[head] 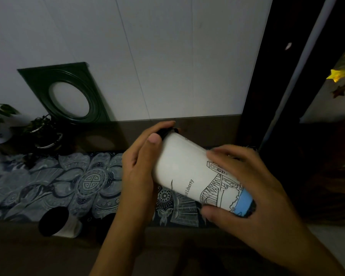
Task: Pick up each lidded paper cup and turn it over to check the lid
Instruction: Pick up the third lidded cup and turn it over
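White paper cup [189, 172] between both hands

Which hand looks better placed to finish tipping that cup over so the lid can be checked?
Probably the right hand: it wraps the paper cup near its blue base. The left hand only steadies the black lid end.

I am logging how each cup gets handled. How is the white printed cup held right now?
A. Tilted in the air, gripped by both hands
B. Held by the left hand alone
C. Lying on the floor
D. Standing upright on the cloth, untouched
A: the white printed cup is tilted above the patterned cloth, with the left hand at its black-lidded end and the right hand around its blue-banded end.
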`<state>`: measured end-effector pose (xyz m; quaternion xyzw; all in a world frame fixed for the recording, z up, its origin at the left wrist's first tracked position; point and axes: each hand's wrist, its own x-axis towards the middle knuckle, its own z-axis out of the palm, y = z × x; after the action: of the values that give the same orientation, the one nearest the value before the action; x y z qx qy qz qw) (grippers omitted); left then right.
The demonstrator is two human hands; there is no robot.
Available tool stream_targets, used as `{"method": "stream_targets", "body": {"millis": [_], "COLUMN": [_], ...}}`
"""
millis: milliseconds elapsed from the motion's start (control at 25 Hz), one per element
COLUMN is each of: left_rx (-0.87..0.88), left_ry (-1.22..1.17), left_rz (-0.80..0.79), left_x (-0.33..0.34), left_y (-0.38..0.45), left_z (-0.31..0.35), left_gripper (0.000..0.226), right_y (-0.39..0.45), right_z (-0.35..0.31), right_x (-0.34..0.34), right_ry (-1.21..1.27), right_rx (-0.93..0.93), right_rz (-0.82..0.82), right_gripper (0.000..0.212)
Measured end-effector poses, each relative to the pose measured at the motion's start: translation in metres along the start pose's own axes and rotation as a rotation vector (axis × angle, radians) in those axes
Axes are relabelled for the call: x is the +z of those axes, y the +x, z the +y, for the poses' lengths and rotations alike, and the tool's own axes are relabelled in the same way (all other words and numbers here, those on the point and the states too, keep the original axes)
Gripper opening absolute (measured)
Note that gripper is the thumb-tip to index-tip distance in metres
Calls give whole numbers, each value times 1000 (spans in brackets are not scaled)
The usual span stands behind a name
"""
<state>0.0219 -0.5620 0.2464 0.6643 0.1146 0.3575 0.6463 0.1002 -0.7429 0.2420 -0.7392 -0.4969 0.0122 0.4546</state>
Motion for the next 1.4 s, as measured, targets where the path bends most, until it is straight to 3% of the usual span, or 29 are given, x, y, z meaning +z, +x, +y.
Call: {"method": "stream_targets", "body": {"millis": [80,200,320,440,560,640,800,920,1040,1200,1280,1400], "left_rx": [-14,-3,-18,-72,-189,-225,-91,-57,-336,-816,-854,-690], "left_ry": [-15,-15,-21,-63,-158,-181,-126,-105,-298,-549,-594,-515], "left_rz": [8,-17,-24,-9,47,63,78,87,169,89,89,158], "left_x": [2,4,6,9,12,14,19,24,32,32,34,46], "left_y": [-1,-2,-2,-4,-6,-7,-9,-11,-12,-8,-10,-16], "left_z": [0,2,0,-5,-7,-7,-7,-9,0,7,4,-2], "left_gripper": [42,42,41,42,37,37,32,34,31,49,54,53], "right_y": [0,2,5,8,8,6,9,11,21,37,44,52], "right_z": [0,-6,-4,-3,-5,-7,-3,5,6,8,5,-2], "right_x": [1,-1,-4,-4,1,6,8,10,0,-8,-5,1], "right_ry": [29,637,883,866,421,253,490,643,506,714,779,852], "right_rx": [9,337,500,493,267,143,289,415,275,-23,-49,36], "right_rz": [32,3,-35,40,201,254,302,327,355,358,407,535], "right_gripper": [73,56,47,56,61,52,32,32,46,58,56,41]}}
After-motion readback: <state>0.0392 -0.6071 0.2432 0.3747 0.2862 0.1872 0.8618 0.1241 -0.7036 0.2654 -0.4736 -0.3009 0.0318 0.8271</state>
